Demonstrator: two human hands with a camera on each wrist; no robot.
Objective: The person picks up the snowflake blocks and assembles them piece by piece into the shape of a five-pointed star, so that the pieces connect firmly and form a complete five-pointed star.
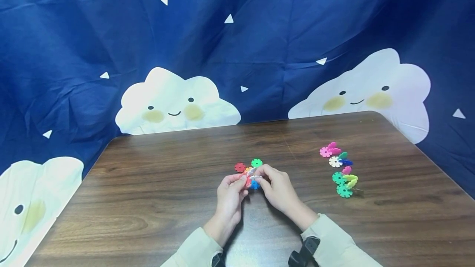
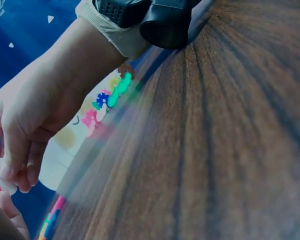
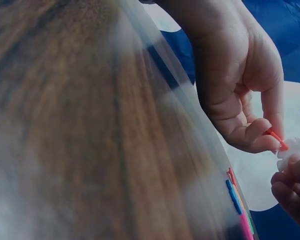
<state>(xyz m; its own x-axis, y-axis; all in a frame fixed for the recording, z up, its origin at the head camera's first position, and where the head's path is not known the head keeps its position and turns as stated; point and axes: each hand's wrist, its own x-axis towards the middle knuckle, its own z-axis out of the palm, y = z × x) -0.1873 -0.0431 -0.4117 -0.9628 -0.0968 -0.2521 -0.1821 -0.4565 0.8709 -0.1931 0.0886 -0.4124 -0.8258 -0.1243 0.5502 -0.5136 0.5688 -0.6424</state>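
Note:
In the head view my left hand [image 1: 228, 201] pinches a red notched snowflake disc [image 3: 277, 139], seen edge-on in the right wrist view. My right hand [image 1: 277, 189] holds a white notched snowflake disc [image 2: 1, 176] between thumb and fingers. Both hands meet above the table, and the red disc's edge touches the white disc; how deeply they fit together I cannot tell. Around and beneath the hands lie a red disc [image 1: 240, 167], a green disc [image 1: 256, 162], an orange disc [image 1: 248, 169], partly hidden, and a blue disc [image 1: 255, 184].
To the right on the wooden table [image 1: 156, 201] are joined discs: a pink group [image 1: 325, 152], a white disc [image 1: 335, 162] with blue and dark green ones, and green discs [image 1: 344, 190] with yellow ones. A blue cloud-patterned cloth [image 1: 259, 52] hangs behind the table.

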